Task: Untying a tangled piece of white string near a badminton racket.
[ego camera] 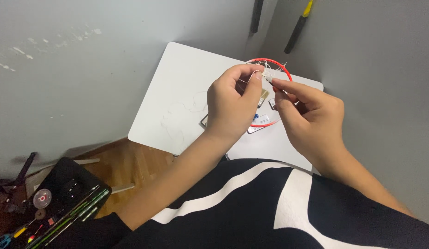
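Seen from above: left hand (233, 103) and right hand (311, 120) raised over a white table (177, 92) set into a grey corner. Both pinching fine white thread (267, 71) at a tangled knot on the rim of a red hoop (270, 61). Left thumb and forefinger closed on the thread from nine o'clock, right fingertips closed on it from three o'clock, almost touching. Hoop standing behind the fingers, rim arcing from twelve o'clock round to six o'clock, lower part hidden by the left hand; what steadies it cannot be told. Knot just at twelve o'clock of the two grips, equally near both. Loose thread trailing across the table at eight o'clock. Small tags (260, 123) lying beneath the hoop. Black case of tools (62, 203) on the wooden floor at seven o'clock.
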